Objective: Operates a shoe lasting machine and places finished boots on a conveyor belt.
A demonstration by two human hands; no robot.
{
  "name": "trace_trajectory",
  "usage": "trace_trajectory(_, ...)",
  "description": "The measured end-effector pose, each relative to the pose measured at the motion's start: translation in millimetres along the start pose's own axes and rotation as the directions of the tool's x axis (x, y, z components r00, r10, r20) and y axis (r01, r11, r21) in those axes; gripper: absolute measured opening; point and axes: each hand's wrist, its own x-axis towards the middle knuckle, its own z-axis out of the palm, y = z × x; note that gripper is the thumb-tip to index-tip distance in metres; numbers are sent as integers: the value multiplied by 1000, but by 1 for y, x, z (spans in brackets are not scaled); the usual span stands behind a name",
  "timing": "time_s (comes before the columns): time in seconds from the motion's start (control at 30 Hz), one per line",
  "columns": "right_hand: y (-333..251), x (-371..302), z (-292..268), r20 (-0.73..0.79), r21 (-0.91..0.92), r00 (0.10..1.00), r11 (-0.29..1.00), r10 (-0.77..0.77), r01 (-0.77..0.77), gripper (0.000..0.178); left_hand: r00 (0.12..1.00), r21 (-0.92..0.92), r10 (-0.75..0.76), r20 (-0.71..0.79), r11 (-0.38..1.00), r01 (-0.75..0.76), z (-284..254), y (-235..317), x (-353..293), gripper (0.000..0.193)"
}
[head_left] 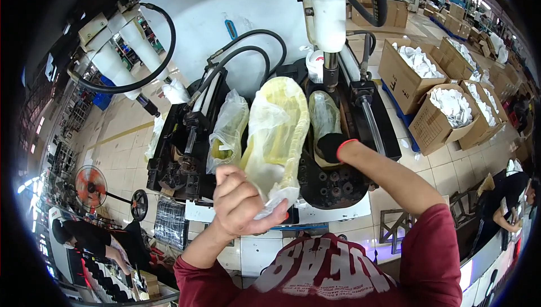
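Observation:
Pinched at its near end by my bare left hand (238,201) is a large yellowish-white shoe-shaped piece (276,124) in clear plastic film, tilted up toward me. My right hand (332,148), in a black glove with a red cuff, reaches down to the near end of a similar film-covered shoe-shaped piece (325,114) on the right side of the machine (332,186). Its fingers are dark and partly hidden, so their grip does not show. Another film-covered shoe-shaped piece (228,129) sits on the machine's left side.
A white press column with a metal rod (330,70) stands above the right station. Black hoses (253,48) arch behind the pieces. Cardboard boxes of white parts (451,107) stand at the right, and an orange fan (91,186) at the left. Other people work at both sides.

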Motion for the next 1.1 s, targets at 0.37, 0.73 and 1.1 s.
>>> trace_trajectory(0.37,-169,-142,-73,-575,606,747,787,333,115,48,990,-251,61,126,968,-28,85,49,-20,39)
trace_trajectory(0.73,-170,-186,-75,-304,946,580,169,756,276,58,603,-176,31,797,967,183,102,57,31,41)
trace_trajectory(1.1,-131,-209,-88,-363,929,477,271,800,252,60,727,-382,62,684,879,285,157,60,51,27)
